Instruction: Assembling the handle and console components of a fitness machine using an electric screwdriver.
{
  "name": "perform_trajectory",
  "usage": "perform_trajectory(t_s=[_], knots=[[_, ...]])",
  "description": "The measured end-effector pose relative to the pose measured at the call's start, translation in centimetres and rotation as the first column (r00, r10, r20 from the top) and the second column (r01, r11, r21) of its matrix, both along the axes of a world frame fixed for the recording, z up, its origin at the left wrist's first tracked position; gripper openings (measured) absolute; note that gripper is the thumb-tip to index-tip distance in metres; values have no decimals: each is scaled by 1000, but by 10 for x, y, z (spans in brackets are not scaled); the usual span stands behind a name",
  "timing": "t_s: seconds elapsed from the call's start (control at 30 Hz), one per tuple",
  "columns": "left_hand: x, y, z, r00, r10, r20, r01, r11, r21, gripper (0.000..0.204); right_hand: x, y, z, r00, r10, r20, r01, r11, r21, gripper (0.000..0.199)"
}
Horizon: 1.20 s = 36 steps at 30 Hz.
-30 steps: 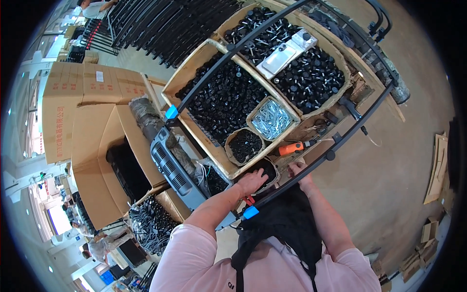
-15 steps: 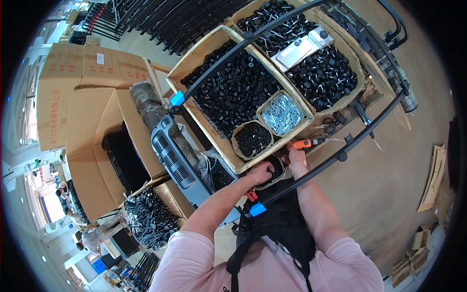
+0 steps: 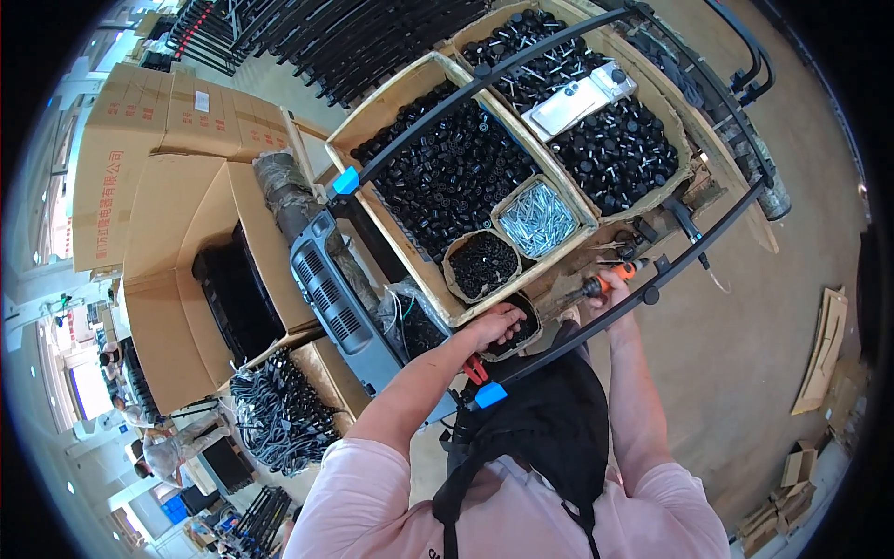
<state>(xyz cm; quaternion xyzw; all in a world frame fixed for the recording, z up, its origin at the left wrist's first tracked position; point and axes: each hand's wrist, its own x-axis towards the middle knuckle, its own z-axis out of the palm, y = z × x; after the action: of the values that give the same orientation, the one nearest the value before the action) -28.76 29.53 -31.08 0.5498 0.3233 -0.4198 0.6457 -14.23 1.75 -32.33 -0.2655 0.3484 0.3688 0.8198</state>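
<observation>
My right hand (image 3: 610, 293) is closed around an orange and black power screwdriver (image 3: 626, 271), beside the lower rail of a black tubular frame (image 3: 559, 358). The tool's dark end points left. My left hand (image 3: 494, 328) is at the rim of a small bin of black parts (image 3: 523, 334), its fingers bent together. Whatever they pinch is too small to make out. Red handles (image 3: 475, 370) of a tool show below my left wrist. A blue cap (image 3: 490, 395) covers the frame's near end, and another blue cap (image 3: 345, 181) its far end.
A wooden tray (image 3: 346, 140) ahead holds black plastic parts, silver screws (image 3: 537, 220) and small black pieces (image 3: 481, 265). Black knobs with bolts (image 3: 619, 149) fill the tray to the right. On the left stand a grey machine housing (image 3: 332, 291), an open carton (image 3: 154, 307) and bundled black cables (image 3: 284, 410).
My right hand has moved right, away from the small bin, with the screwdriver, whose dark end now points left instead of right. My left hand stays at the bin, its fingers now more visible.
</observation>
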Motion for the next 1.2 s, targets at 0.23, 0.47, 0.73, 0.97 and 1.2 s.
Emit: perform_trajectory(t_s=[0.23,0.47,0.73,0.97,1.2], knots=[[4,-6,22,996,84,-11,-84,982,-171,26,-54,-47,33,974,23,226,38,964,-262,57],[-4,10,61,995,80,54,-67,973,-223,26,-95,-67,100,921,124,368,52,900,-433,49],[-17,11,132,839,517,169,-333,733,-593,26,-77,-72,255,179,715,676,74,675,-734,49],[-36,-32,184,499,850,170,-504,444,-740,33,-38,-33,281,92,554,827,-97,832,-546,58],[-67,-73,199,127,991,37,-720,118,-684,32,-22,37,297,-112,494,862,-234,830,-506,62]])
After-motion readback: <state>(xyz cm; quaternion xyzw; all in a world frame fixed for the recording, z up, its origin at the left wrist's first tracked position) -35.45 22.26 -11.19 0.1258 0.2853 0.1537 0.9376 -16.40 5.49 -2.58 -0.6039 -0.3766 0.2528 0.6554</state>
